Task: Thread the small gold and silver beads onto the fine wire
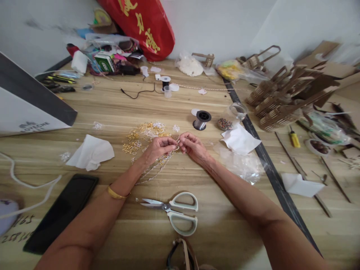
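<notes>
My left hand (161, 148) and my right hand (192, 147) meet over the middle of the wooden table, fingertips almost touching. Both are closed in a pinch on a thin beaded chain (176, 147), whose exact ends are hidden by the fingers. Under and beside the left hand lie more chain strands (153, 173) and a spread of small gold and silver jewellery findings (134, 142). Scissors (171, 212) with pale handles lie slightly parted on the table, nearer to me than the hands.
Past the right hand stand a spool of thin wire (201, 120) and a glass jar with beads (231, 117). White paper (91, 153) and a black phone (62, 213) lie left. Small woven baskets (270, 101) crowd the back right. A red bag (152, 30) leans against the wall.
</notes>
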Tool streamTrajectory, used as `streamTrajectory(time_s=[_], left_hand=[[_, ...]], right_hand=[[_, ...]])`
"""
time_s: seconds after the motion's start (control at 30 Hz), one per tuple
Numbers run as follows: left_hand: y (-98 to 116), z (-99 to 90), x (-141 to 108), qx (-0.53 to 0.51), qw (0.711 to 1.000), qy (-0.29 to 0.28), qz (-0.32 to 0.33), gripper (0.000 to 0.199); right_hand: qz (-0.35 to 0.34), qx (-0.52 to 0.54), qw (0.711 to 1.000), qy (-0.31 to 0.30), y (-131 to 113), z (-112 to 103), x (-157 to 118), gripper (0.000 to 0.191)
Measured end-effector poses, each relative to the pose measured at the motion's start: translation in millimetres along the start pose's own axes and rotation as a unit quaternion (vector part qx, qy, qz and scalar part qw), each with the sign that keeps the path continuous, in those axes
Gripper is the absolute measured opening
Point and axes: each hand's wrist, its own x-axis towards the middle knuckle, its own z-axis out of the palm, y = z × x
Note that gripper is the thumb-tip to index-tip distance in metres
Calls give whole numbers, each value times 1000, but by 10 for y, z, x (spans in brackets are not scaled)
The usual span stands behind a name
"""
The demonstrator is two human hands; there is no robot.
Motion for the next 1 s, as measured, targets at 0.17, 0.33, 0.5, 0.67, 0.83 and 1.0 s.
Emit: streamTrajectory(time_s=[0.17,0.33,0.5,0.67,0.83,1.0], left_hand=[[20,-7,-2,9,1000,6,-5,25],[12,-13,0,17,1000,9,-3,25],[3,-24,-5,14,1000,-2,-8,26],[1,-2,-5,-12,1000,-6,-10,26],[40,21,-12,-13,1000,-7,-8,23],[36,28,-20,-19,1000,-7,-3,22]], right_hand=[[-9,1,1000,-2,3,-12,7,26],[-7,-4,1000,1,-8,0,3,27],[-3,-15,1000,-1,-9,4,-2,28],[-3,-16,1000,-6,-6,2,-4,27],[4,-12,1000,-5,-14,8,-3,27],[4,-8,1000,-8,-20,13,-5,27]])
